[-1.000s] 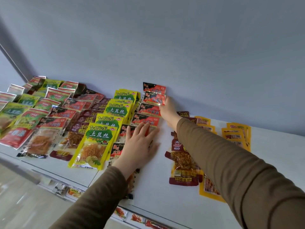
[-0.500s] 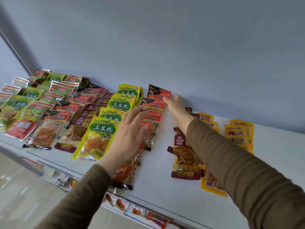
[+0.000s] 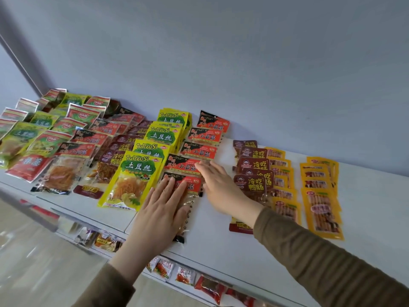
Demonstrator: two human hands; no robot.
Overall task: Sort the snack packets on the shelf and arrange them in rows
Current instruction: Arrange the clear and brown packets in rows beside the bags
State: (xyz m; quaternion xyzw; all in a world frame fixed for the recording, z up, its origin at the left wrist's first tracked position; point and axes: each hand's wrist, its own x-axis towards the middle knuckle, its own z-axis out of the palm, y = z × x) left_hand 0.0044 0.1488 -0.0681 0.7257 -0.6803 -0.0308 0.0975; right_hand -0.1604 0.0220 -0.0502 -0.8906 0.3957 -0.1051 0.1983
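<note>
Snack packets lie in overlapping rows on a white shelf (image 3: 221, 244). A row of red-and-black packets (image 3: 203, 136) runs from the back wall toward the front edge. My left hand (image 3: 163, 204) rests flat, fingers straight, on the nearest red-and-black packet (image 3: 192, 185). My right hand (image 3: 221, 187) lies beside it, its straight fingertips touching the second packet (image 3: 183, 166) of that row. Left of the row are yellow-green packets (image 3: 137, 173). To its right stand rows of maroon packets (image 3: 252, 171) and orange packets (image 3: 321, 196).
More rows of maroon, red and green packets (image 3: 33, 138) fill the shelf's left part up to the corner. A blue-grey wall (image 3: 243, 63) backs the shelf. A lower shelf with small packets (image 3: 183, 275) shows below the front edge.
My right hand has drawn back from the packets at the wall to the second packet from the front. My left hand has come down flat on the nearest red-and-black packet.
</note>
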